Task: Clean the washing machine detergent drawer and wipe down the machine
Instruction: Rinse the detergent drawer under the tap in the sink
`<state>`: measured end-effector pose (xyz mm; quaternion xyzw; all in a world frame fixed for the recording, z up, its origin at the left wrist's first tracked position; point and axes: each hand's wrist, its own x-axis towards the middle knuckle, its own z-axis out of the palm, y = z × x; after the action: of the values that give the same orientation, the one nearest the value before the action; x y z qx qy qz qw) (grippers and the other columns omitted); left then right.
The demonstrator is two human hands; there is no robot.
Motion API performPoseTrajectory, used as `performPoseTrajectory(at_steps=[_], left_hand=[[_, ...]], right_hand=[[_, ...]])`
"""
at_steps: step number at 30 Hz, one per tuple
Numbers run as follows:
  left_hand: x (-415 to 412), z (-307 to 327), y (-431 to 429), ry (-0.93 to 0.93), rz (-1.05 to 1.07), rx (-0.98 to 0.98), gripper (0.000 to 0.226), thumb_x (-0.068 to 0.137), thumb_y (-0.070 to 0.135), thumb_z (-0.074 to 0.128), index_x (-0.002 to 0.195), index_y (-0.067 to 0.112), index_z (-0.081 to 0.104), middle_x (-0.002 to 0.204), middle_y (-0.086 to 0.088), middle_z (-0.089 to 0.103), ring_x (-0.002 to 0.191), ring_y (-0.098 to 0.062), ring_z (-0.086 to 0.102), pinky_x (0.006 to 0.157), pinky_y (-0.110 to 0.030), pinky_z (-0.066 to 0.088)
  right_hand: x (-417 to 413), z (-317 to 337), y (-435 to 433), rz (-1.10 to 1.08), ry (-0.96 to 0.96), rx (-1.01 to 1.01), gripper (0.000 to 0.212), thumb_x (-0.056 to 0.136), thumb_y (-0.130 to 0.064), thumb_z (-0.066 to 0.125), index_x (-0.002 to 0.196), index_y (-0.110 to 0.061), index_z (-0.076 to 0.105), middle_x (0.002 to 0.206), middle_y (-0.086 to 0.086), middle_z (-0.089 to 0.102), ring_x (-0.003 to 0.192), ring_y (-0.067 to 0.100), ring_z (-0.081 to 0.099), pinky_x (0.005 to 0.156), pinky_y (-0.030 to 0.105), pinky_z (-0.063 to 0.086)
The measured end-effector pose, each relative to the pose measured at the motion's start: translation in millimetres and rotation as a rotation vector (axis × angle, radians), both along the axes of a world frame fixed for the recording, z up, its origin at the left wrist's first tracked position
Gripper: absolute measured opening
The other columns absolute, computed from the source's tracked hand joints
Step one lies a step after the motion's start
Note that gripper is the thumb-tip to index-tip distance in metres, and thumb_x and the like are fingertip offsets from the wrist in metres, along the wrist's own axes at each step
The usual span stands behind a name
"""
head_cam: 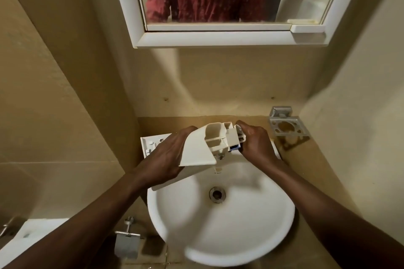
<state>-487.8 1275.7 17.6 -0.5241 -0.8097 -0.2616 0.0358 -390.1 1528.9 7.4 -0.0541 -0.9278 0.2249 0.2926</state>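
I hold the white detergent drawer [200,148] tilted over the back of the round white sink [220,231], above the tap. My left hand [166,157] grips its curved front panel from the left side. My right hand [254,144] is curled round the drawer's rear end, where a small insert with a blue part [234,147] sits. The drawer's open compartments face me. The washing machine is not in view.
A mirror cabinet [218,35] hangs on the wall above the sink. A metal holder [286,126] is fixed to the wall at right. A white tray part [150,144] lies on the sink's back ledge at left. A toilet-roll holder [127,240] is low left.
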Motion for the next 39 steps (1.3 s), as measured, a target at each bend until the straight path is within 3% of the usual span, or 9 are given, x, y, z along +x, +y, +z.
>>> performPoseTrajectory(at_steps=[4, 7, 11, 13, 15, 19, 27, 31, 39], left_hand=[[6, -3, -2, 0.084, -0.075, 0.012, 0.070, 0.083, 0.034, 0.050, 0.147, 0.022, 0.023, 0.142, 0.002, 0.042, 0.120, -0.016, 0.045, 0.102, -0.024, 0.036], [4, -1, -3, 0.124, -0.101, 0.014, 0.085, 0.077, 0.013, 0.075, 0.145, 0.024, 0.026, 0.141, 0.005, 0.043, 0.115, -0.017, 0.049, 0.096, -0.028, 0.041], [2, 2, -4, 0.135, -0.096, 0.018, 0.087, 0.074, 0.009, 0.079, 0.144, 0.024, 0.029, 0.139, 0.006, 0.043, 0.114, -0.018, 0.049, 0.096, -0.029, 0.041], [3, 5, -4, 0.153, -0.096, 0.003, 0.089, 0.072, 0.003, 0.078, 0.143, 0.023, 0.029, 0.138, 0.005, 0.042, 0.113, -0.019, 0.049, 0.095, -0.027, 0.038], [3, 3, -6, 0.130, -0.087, 0.010, 0.085, 0.076, 0.011, 0.078, 0.143, 0.024, 0.028, 0.138, 0.005, 0.042, 0.112, -0.021, 0.051, 0.094, -0.032, 0.043], [4, 2, -7, 0.157, -0.112, 0.008, 0.086, 0.076, 0.007, 0.077, 0.144, 0.023, 0.028, 0.139, 0.004, 0.044, 0.111, -0.021, 0.051, 0.092, -0.034, 0.043], [3, -1, -9, 0.141, -0.125, -0.001, 0.087, 0.075, 0.000, 0.071, 0.145, 0.022, 0.026, 0.140, 0.003, 0.041, 0.110, -0.021, 0.048, 0.093, -0.036, 0.042], [-1, 4, -8, 0.194, -0.129, 0.019, 0.091, 0.065, -0.020, 0.054, 0.143, 0.020, 0.029, 0.139, 0.001, 0.041, 0.105, -0.022, 0.045, 0.089, -0.028, 0.033], [5, 11, -3, 0.233, -0.152, 0.038, 0.088, 0.069, -0.020, 0.053, 0.143, 0.021, 0.029, 0.140, 0.002, 0.039, 0.108, -0.026, 0.048, 0.091, -0.041, 0.040]], right_hand=[[11, -14, -5, 0.003, -0.003, -0.073, 0.028, 0.068, -0.004, 0.076, 0.081, -0.016, 0.053, 0.064, -0.009, 0.057, 0.055, 0.007, 0.048, 0.048, 0.017, 0.031], [16, -11, -9, -0.008, 0.054, -0.058, 0.029, 0.069, 0.004, 0.072, 0.076, -0.015, 0.050, 0.063, -0.013, 0.049, 0.059, 0.007, 0.043, 0.049, 0.006, 0.027], [16, -9, -12, -0.015, 0.081, -0.057, 0.024, 0.069, 0.001, 0.070, 0.076, -0.012, 0.052, 0.065, -0.014, 0.049, 0.060, 0.006, 0.043, 0.049, 0.006, 0.029], [16, -11, -13, -0.028, 0.083, -0.056, 0.023, 0.070, 0.002, 0.069, 0.078, -0.012, 0.053, 0.065, -0.011, 0.053, 0.057, 0.005, 0.045, 0.049, 0.010, 0.032], [16, -16, -15, -0.019, 0.066, -0.066, 0.023, 0.071, -0.001, 0.070, 0.080, -0.013, 0.053, 0.066, -0.007, 0.058, 0.057, 0.009, 0.050, 0.048, 0.020, 0.036], [19, -15, -17, -0.012, 0.081, -0.064, 0.024, 0.070, -0.003, 0.072, 0.079, -0.013, 0.053, 0.066, -0.010, 0.056, 0.057, 0.008, 0.051, 0.049, 0.013, 0.034], [21, -19, -19, -0.034, 0.064, -0.055, 0.027, 0.070, -0.003, 0.072, 0.082, -0.016, 0.052, 0.066, -0.003, 0.061, 0.056, 0.016, 0.055, 0.046, 0.030, 0.044], [19, -16, -20, -0.066, 0.095, -0.064, 0.037, 0.071, 0.002, 0.070, 0.082, -0.023, 0.045, 0.065, -0.004, 0.056, 0.055, 0.018, 0.052, 0.045, 0.030, 0.042], [23, -15, -21, -0.107, 0.127, -0.037, 0.031, 0.071, 0.003, 0.072, 0.079, -0.015, 0.047, 0.066, -0.001, 0.059, 0.056, 0.017, 0.053, 0.045, 0.024, 0.037]])
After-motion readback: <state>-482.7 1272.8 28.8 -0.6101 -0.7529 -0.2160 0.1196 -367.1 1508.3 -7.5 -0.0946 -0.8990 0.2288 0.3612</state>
